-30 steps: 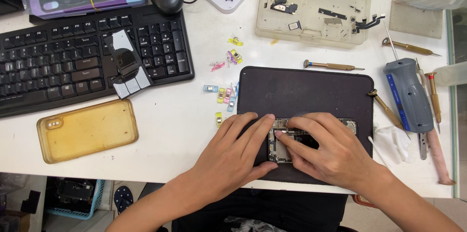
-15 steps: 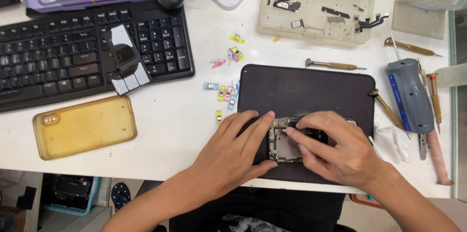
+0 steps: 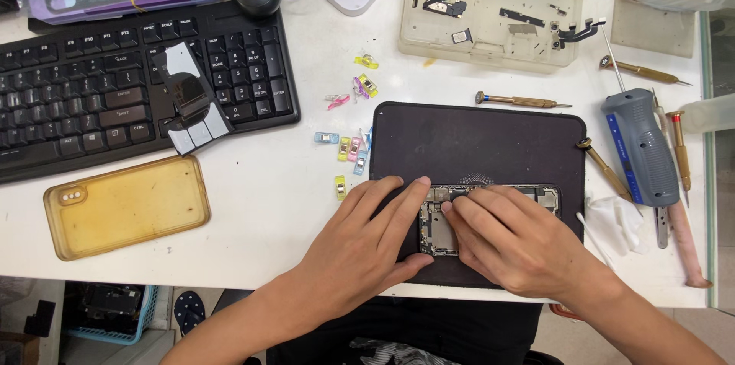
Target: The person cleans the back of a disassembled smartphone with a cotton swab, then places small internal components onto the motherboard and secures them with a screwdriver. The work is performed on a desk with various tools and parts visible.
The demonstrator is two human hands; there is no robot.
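Opened dark smartphone with bare circuitry (image 3: 459,216) lies on the black rubbery mat (image 3: 475,143), near counter edge. Left hand (image 3: 367,239) clamps its left end, steadying it; right hand (image 3: 513,242) fingers press flat on top.

Bare forearms, no sleeves, dark trousers

Both hands cover most of the opened phone (image 3: 440,216) on the dark mat (image 3: 475,143), so only a strip of its innards shows. The left hand (image 3: 367,242) and right hand (image 3: 513,239) hide their grip on it. The keyboard (image 3: 92,89) runs off the left edge, and the parts in the clear tray (image 3: 490,21) are too small to tell.
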